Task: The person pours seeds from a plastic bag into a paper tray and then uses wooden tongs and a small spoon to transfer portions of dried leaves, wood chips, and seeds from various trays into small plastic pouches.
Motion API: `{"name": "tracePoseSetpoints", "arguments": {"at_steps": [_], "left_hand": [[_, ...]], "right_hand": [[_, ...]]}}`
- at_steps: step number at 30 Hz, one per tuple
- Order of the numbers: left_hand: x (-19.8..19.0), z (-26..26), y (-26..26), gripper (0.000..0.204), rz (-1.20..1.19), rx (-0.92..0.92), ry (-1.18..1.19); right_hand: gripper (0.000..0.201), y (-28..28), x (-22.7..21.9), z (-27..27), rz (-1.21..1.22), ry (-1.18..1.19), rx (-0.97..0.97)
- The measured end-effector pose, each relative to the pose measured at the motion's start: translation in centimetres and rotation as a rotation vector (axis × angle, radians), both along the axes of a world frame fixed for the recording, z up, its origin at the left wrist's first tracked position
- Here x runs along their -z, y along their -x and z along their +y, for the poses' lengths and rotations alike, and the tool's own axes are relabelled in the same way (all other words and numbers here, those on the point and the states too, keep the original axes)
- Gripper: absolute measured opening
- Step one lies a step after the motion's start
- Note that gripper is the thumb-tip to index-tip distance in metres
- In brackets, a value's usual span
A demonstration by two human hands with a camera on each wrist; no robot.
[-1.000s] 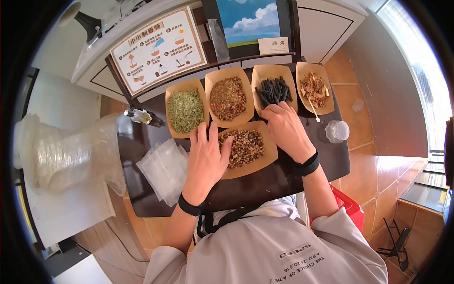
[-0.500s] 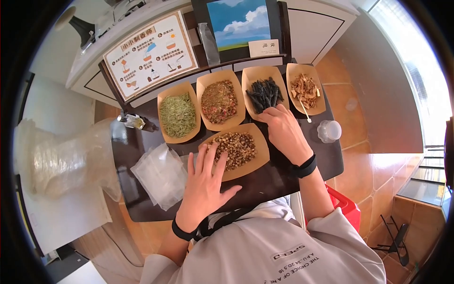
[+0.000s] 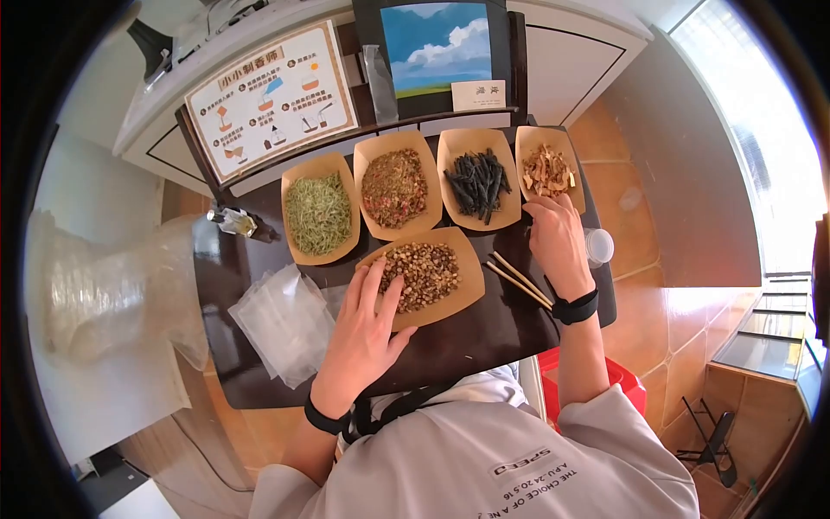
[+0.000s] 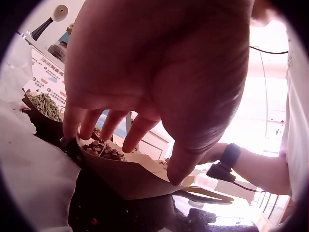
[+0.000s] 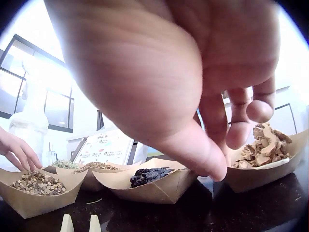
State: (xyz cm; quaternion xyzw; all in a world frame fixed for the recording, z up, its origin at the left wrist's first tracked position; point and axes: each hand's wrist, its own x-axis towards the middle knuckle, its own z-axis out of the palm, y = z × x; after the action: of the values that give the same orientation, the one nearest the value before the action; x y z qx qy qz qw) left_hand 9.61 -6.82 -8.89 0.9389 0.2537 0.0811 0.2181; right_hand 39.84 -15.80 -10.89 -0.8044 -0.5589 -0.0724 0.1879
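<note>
My right hand point(image 3: 558, 246) pinches the near end of a brown paper tray point(image 5: 253, 180) of dried tan slices point(image 3: 548, 171), thumb in front and index finger behind the rim. The other fingers curl loosely beside it. My left hand point(image 3: 361, 318) rests with extended fingers over the left end of a paper tray point(image 3: 464, 285) of chopped brown bits point(image 3: 421, 275), its thumb by the near rim. Between the hands, two pale wooden sticks point(image 3: 512, 277) lie in a narrow V on the dark table point(image 3: 450, 346), their near end beside my right wrist.
Behind stand paper trays of black strips point(image 3: 478, 186), reddish crumbled herbs point(image 3: 393, 190) and green needle-like leaves point(image 3: 318, 214). Clear plastic bags point(image 3: 284, 327) lie left, near a small glass bottle point(image 3: 233, 223). A clear jar point(image 3: 597, 246) stands right. A printed card point(image 3: 268, 99) leans at the back.
My right hand has left the black-strip tray and moved right to the tan-slice tray, uncovering the wooden sticks. My left hand first drew back toward the chopped-bits tray's near left end, then stayed over it.
</note>
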Motion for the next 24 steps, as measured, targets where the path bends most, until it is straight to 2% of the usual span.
{"name": "tracePoseSetpoints", "arguments": {"at_steps": [7, 9, 11, 13, 14, 15, 16, 18, 19, 21, 22, 23, 24], "left_hand": [[-0.4, -0.1, 0.2, 0.061, -0.029, 0.006, -0.009], [-1.1, -0.2, 1.7, 0.058, -0.020, -0.009, -0.032], [-2.6, -0.3, 3.9, 0.049, -0.191, -0.078, 0.101], [-3.6, -0.2, 7.1, 0.044, -0.255, -0.303, 0.005], [-3.5, 0.2, 8.7, 0.049, -0.166, -0.411, -0.096], [-3.1, 0.4, 10.0, 0.054, -0.079, -0.519, -0.198], [-2.5, 0.5, 11.2, 0.054, -0.070, -0.528, -0.198], [-0.6, 0.3, 13.1, 0.064, 0.132, -0.589, -0.335], [0.1, 0.3, 13.6, 0.064, 0.139, -0.593, -0.341], [1.4, 0.0, 14.4, 0.068, -0.106, -0.833, 0.207], [2.1, 0.0, 14.8, 0.065, -0.205, -0.877, 0.257], [3.0, 0.2, 15.4, 0.065, -0.205, -0.880, 0.251], [3.7, 0.3, 15.9, 0.065, -0.354, -0.918, 0.359]], "right_hand": [[0.018, 0.1, -0.1, -0.4, 0.040, -0.066, -0.038], [0.018, 0.6, -1.0, -0.4, 0.044, -0.066, -0.028], [0.013, 1.8, -2.7, -0.6, 0.012, -0.146, -0.028], [0.013, 3.3, -3.9, -0.9, 0.079, -0.191, -0.032], [0.013, 4.3, -4.4, -1.0, 0.096, -0.190, -0.037], [0.013, 5.4, -4.8, -1.0, 0.142, -0.180, -0.108], [0.014, 6.6, -5.1, -0.8, 0.183, -0.169, -0.181], [0.014, 9.9, -5.1, 0.2, 0.316, -0.214, -0.358], [0.014, 11.7, -5.0, 0.7, 0.397, -0.224, -0.440], [0.014, 15.0, -4.7, 1.6, 0.527, -0.157, -0.593], [0.015, 16.3, -4.5, 2.1, 0.550, -0.139, -0.657], [0.015, 17.3, -3.7, 2.5, 0.556, -0.155, -0.704], [0.014, 18.2, -3.7, 2.8, 0.549, -0.112, -0.733]]}}
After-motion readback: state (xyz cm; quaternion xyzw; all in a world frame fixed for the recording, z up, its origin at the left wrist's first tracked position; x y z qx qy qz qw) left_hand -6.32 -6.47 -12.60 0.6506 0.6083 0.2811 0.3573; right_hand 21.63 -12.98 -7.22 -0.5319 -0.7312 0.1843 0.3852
